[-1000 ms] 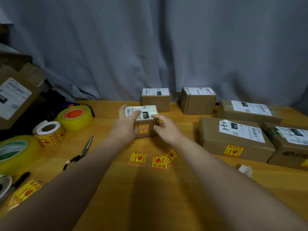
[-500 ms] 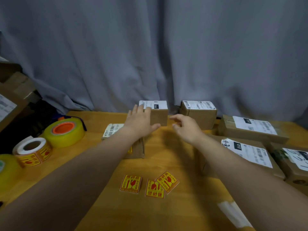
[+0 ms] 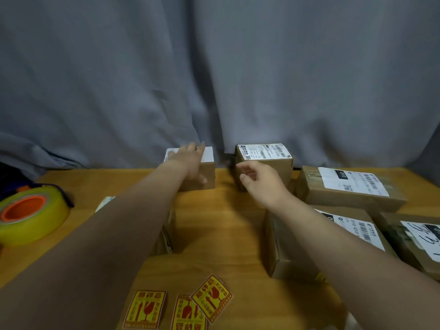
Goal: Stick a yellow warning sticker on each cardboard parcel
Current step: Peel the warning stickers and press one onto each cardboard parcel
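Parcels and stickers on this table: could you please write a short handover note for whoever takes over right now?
Left hand grips the small back parcel, fingers over its top label.
Right hand hangs open and empty before the neighbouring parcel.
Three loose yellow stickers lie at the table's near edge.
Done: cannot confirm; the nearer parcels' front faces are hidden.
Left: neither back parcel shows a sticker, so sticker those, then check the rest.
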`<state>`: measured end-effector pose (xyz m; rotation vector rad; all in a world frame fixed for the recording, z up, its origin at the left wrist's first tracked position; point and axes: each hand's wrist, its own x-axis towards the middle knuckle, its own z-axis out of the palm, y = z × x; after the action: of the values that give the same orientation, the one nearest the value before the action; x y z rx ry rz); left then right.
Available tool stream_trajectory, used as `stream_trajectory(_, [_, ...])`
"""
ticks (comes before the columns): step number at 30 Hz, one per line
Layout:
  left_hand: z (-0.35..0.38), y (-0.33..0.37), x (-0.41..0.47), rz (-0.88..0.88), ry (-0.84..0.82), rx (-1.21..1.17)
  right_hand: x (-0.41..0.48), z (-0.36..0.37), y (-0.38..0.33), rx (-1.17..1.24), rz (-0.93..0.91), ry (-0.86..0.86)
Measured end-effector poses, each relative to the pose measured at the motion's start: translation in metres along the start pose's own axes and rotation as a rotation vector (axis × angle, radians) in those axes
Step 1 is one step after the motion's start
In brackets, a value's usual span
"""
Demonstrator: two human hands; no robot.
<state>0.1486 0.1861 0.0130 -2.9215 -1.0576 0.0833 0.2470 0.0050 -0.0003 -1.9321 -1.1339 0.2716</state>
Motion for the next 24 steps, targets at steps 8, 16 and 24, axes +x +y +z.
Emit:
stream_trajectory(8, [0.007,0.036,-0.021,0.11,-0.079,0.032,-0.027,-0.011,-0.003,-0.087,0.029,-0.014])
stream_trajectory(16, [0.0,-0.005,-0.016,-0.168,0.148,-0.235,-0.004,0.005,-0.019,-0.058,0.073,-0.07])
stream_trajectory(24, [0.011,-0.034,-0.013,-0.245,0.099,-0.728,0.03,0.043,-0.041,0.464,0.329,-0.269])
